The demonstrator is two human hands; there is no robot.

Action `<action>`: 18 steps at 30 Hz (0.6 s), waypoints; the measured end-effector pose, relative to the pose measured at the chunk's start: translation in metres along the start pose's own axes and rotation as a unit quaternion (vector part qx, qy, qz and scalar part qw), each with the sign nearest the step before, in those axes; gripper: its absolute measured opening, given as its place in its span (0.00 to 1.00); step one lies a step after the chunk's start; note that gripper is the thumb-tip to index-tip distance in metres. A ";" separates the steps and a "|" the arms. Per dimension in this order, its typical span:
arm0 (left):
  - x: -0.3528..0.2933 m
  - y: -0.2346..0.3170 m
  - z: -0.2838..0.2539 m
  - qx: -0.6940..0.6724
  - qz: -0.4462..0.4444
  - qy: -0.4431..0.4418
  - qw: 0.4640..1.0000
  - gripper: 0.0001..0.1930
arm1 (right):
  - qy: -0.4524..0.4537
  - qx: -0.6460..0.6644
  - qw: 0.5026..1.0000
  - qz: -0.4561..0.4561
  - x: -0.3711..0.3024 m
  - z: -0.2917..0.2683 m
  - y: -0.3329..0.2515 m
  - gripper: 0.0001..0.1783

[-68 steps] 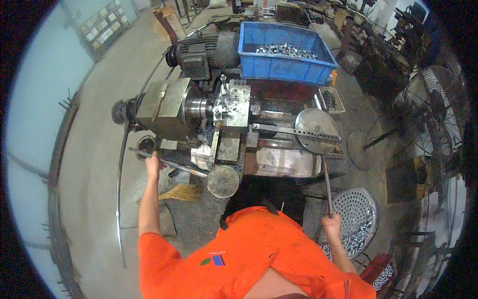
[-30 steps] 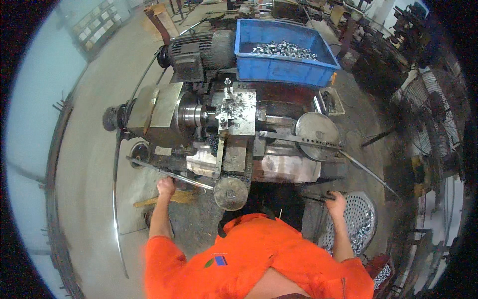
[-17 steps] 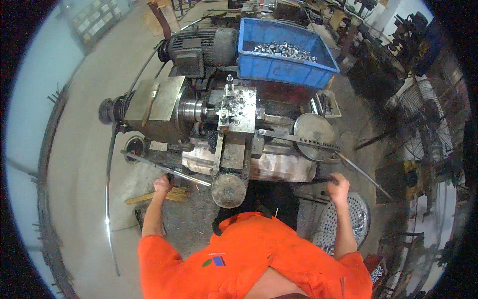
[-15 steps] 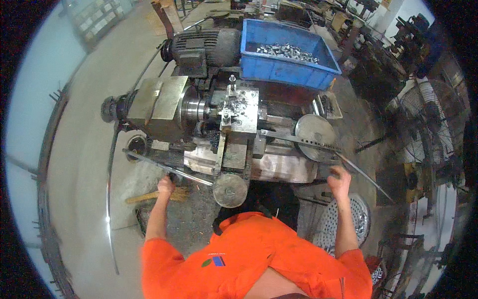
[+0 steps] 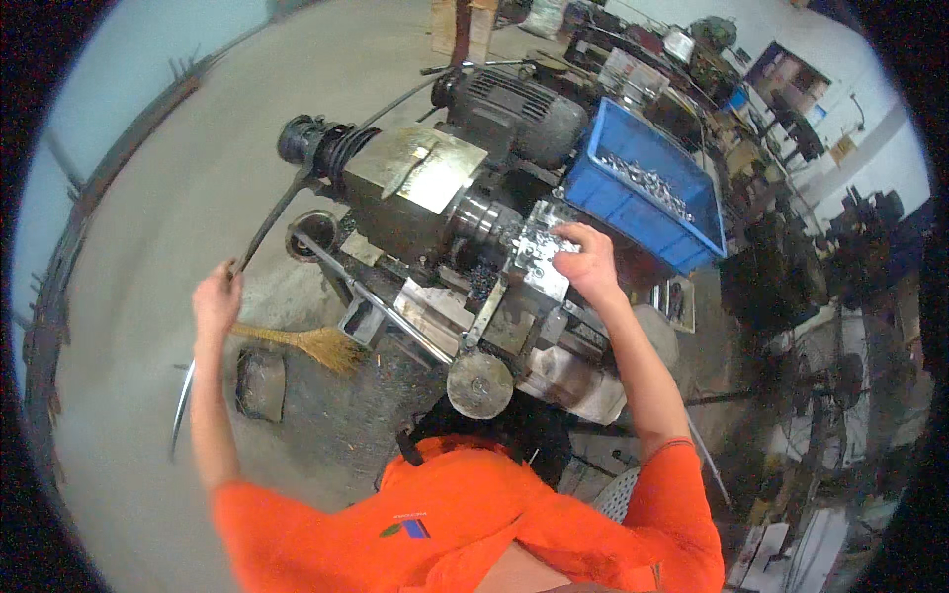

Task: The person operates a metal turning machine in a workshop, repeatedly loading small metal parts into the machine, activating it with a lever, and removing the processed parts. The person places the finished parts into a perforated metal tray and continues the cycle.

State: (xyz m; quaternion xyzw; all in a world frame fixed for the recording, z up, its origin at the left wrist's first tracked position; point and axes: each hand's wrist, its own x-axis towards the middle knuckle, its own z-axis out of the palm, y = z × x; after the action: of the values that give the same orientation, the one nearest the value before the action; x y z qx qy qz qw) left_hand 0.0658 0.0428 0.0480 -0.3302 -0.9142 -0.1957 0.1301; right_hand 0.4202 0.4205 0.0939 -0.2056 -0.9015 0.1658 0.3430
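Observation:
A grimy metal lathe [image 5: 425, 198] stands in front of me. My left hand [image 5: 217, 299] is raised at the left and shut on the end of a long dark lever [image 5: 272, 217] that runs up toward the machine's left end. My right hand [image 5: 585, 262] reaches over the tool post [image 5: 534, 259] beside the chuck [image 5: 481, 219]; its fingers rest on the metal block there, and whether they hold a small part is hidden. My orange sleeves fill the lower edge.
A blue crate [image 5: 647, 193] of small metal parts sits behind the lathe next to a grey motor [image 5: 519, 114]. A round handwheel [image 5: 479, 385] faces me. A straw broom [image 5: 306, 344] lies on the concrete floor. Cluttered benches and a fan [image 5: 820, 385] stand at the right.
My left hand left the low bar by the handwheel and rose to the long lever at the left. My right hand came up from the right side onto the tool post. The view swung left.

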 end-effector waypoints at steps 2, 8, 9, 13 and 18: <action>-0.012 -0.031 -0.005 0.032 -0.038 -0.013 0.999 0.17 | -0.034 0.048 0.998 0.033 0.019 0.021 -0.009 0.17; -0.027 -0.065 0.002 0.116 -0.121 -0.061 0.984 0.27 | -0.085 -0.057 0.985 0.141 0.039 0.074 -0.019 0.14; -0.018 -0.077 0.003 0.126 -0.119 -0.068 0.982 0.27 | -0.098 -0.071 0.981 0.151 0.040 0.080 -0.019 0.13; 0.012 -0.094 0.010 0.191 -0.158 -0.082 0.965 0.20 | -0.078 -0.092 0.983 0.137 0.038 0.084 -0.024 0.10; 0.022 -0.086 0.008 0.196 -0.219 -0.082 0.952 0.16 | -0.119 -0.094 0.980 0.126 0.041 0.083 -0.021 0.11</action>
State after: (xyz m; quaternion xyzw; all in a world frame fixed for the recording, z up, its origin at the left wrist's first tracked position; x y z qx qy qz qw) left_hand -0.0077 -0.0022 0.0256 -0.1048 -0.9919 -0.0089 0.0712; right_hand 0.3302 0.4089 0.0669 -0.3277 -0.9144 0.1450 0.1885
